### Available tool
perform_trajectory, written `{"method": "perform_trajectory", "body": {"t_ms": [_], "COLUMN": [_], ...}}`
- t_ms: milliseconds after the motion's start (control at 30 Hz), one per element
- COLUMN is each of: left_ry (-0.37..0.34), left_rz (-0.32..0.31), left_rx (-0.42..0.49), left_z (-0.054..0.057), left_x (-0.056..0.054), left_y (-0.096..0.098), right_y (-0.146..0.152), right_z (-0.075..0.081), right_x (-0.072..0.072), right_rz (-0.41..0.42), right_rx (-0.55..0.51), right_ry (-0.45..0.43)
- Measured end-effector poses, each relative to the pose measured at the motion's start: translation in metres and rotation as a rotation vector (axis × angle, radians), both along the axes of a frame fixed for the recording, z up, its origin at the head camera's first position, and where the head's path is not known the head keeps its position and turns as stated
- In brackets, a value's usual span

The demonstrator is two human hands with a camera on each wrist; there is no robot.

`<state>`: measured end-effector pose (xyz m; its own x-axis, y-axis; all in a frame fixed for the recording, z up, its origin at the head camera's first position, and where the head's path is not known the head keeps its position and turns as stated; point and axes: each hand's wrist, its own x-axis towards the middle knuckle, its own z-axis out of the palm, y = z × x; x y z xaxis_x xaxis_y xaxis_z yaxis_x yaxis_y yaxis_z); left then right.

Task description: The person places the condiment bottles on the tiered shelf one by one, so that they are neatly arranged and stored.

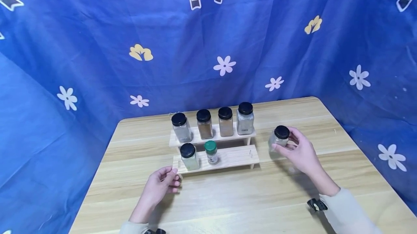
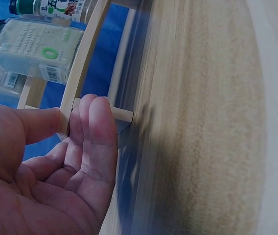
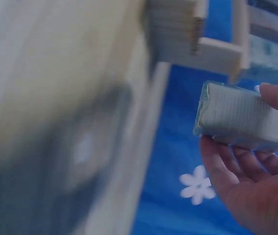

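My left hand (image 1: 161,183) pinches the front left corner of a two-tier wooden rack (image 1: 231,157), thumb on top and fingers beneath, as the left wrist view shows. On the lower tier, close to that hand, stand a black-lidded jar of pale contents (image 1: 190,158) and a smaller green-capped shaker (image 1: 211,154). To the right of the rack, my right hand (image 1: 301,152) grips a clear black-lidded jar (image 1: 278,139) between thumb and fingers. In the right wrist view this jar (image 3: 242,117) is off the table, with pale contents inside.
On the upper tier several black-lidded jars stand in a row, among them a brown-filled jar (image 1: 204,127) and a tall grey one (image 1: 245,121). The wooden table (image 1: 228,205) runs back to a blue patterned cloth (image 1: 182,63), which also hangs at both sides.
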<state>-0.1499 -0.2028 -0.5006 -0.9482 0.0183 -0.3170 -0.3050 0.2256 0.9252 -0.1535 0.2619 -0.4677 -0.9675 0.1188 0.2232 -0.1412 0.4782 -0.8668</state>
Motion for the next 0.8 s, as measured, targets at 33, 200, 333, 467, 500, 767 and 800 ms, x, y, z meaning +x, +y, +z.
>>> {"method": "perform_trajectory", "body": {"t_ms": [33, 200, 333, 467, 500, 767, 800], "left_ry": [0.000, -0.001, -0.005, -0.003, -0.002, 0.003, 0.004], "left_rz": [-0.001, -0.002, 0.001, 0.003, 0.003, 0.006, 0.008], "left_rx": [0.001, 0.001, 0.001, 0.001, 0.002, 0.007, 0.007], "left_z": [0.000, 0.001, 0.001, 0.002, 0.002, 0.001, 0.001], "left_x": [0.000, -0.001, 0.000, 0.000, 0.000, 0.000, 0.000], "left_y": [0.000, 0.000, 0.000, 0.000, 0.000, 0.001, 0.001], "right_y": [-0.003, -0.020, -0.038, -0.058, -0.063, -0.096, -0.100], "right_z": [0.005, 0.021, 0.026, 0.024, 0.023, 0.015, 0.015], "right_x": [0.002, 0.009, 0.011, 0.009, 0.009, 0.002, 0.001], "right_rz": [0.002, 0.043, 0.093, 0.129, 0.139, 0.209, 0.215], "right_rx": [-0.003, -0.016, -0.028, -0.044, -0.053, -0.082, -0.080], "right_ry": [0.004, 0.037, 0.024, -0.003, -0.007, -0.017, -0.018]}}
